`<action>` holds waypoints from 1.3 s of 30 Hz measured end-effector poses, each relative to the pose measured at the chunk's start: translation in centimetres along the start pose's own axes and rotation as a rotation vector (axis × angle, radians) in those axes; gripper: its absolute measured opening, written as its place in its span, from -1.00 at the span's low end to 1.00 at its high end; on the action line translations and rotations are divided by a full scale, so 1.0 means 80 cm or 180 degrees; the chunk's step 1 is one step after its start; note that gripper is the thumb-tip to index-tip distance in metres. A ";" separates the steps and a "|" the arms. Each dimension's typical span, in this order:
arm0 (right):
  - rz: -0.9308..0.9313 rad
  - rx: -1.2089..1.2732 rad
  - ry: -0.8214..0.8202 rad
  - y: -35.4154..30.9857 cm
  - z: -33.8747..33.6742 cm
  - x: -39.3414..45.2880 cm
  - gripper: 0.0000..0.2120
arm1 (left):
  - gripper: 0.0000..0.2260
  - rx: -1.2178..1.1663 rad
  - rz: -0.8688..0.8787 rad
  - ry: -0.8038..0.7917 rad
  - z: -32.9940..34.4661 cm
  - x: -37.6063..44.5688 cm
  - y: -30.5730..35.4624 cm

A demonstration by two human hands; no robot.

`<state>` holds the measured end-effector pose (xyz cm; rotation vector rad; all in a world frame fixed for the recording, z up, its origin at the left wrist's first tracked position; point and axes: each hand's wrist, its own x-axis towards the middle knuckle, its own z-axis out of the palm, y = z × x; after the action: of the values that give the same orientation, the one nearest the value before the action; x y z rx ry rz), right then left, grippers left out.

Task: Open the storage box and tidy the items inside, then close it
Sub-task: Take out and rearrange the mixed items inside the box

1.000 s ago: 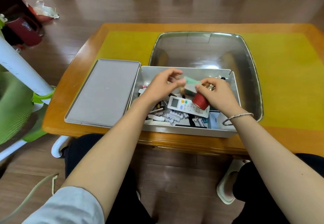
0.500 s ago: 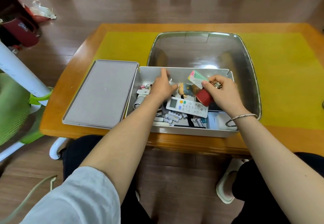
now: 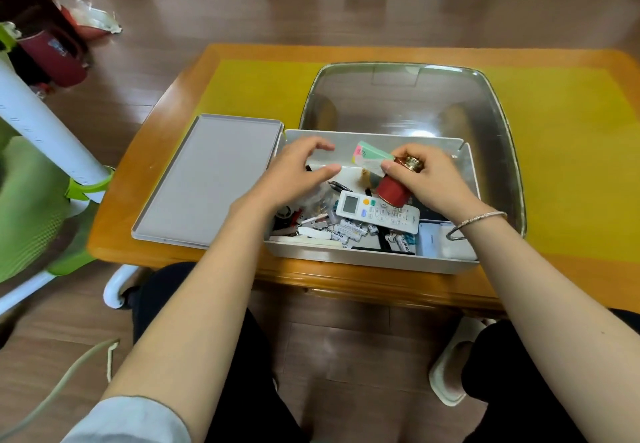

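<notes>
- Storage box (image 3: 367, 264) sits open at the near edge of the wooden table (image 3: 588, 269), right in front of me, its grey lid (image 3: 207, 179) lying flat just beside it on my left.
- My right hand (image 3: 429, 179) grips a small red jar (image 3: 393, 189) with a gold cap and pinches a pale green packet (image 3: 372, 155) against it, above the box's far right part.
- My left hand (image 3: 294, 172) hovers over the left half, fingers loosely curved, holding nothing.
- White remote control (image 3: 379, 212) lies on top of the clutter, with batteries (image 3: 349, 229) loose near the front wall.
- Metal tray (image 3: 505, 124) stands behind the box, touching it.
</notes>
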<state>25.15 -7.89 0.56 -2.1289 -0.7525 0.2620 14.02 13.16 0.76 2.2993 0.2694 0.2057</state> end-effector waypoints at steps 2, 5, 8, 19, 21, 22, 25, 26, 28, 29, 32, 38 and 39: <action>-0.0137 -0.0209 -0.0152 -0.007 0.003 0.004 -0.85 | -0.64 -0.0251 0.0235 -0.0034 0.009 0.002 0.011; -0.0371 -0.0425 -0.0357 -0.017 0.010 0.010 -0.82 | -0.72 -0.0398 0.0266 -0.0211 0.021 0.006 0.018; -0.0481 -0.0497 -0.0383 -0.019 0.016 0.018 -0.82 | -0.87 -0.0597 0.0083 -0.0153 0.026 0.010 0.014; 0.0088 0.0101 0.0724 0.004 0.018 0.039 -0.72 | -0.83 0.0161 -0.0717 -0.0028 0.046 0.043 -0.012; 0.0009 0.0143 0.0702 0.005 0.022 0.043 -0.67 | -0.82 0.0239 -0.0777 -0.0075 0.047 0.044 -0.014; -0.0023 0.0135 0.0689 0.006 0.024 0.046 -0.63 | -0.81 0.0279 -0.0794 -0.0036 0.046 0.043 -0.015; 0.0007 0.0110 0.0597 0.007 0.031 0.054 -0.55 | -0.77 0.0447 -0.0959 0.0281 0.041 0.041 -0.020; 0.0036 0.0113 0.0534 0.007 0.034 0.057 -0.54 | -0.74 0.0454 -0.1048 0.0394 0.039 0.041 -0.023; -0.0062 -0.0014 0.0387 0.007 0.040 0.062 -0.58 | -0.75 0.0325 -0.1115 0.0585 0.038 0.037 -0.028; -0.0159 -0.0103 0.0312 0.005 0.043 0.064 -0.59 | -0.78 0.0220 -0.1058 0.0682 0.039 0.034 -0.030; -0.0420 -0.0281 0.0083 0.001 0.053 0.067 -0.58 | -0.86 -0.0053 -0.0798 0.1051 0.044 0.026 -0.035; -0.0684 -0.0696 -0.0263 0.001 0.066 0.071 -0.54 | -0.86 -0.0423 -0.0677 0.1256 0.048 0.021 -0.038; -0.0720 -0.0751 -0.0310 0.001 0.067 0.072 -0.53 | -0.86 -0.0448 -0.0678 0.1259 0.047 0.021 -0.038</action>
<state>27.48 -1.03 -2.43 -2.2372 -1.1196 0.1626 16.14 12.93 -3.92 2.0589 0.6751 0.5527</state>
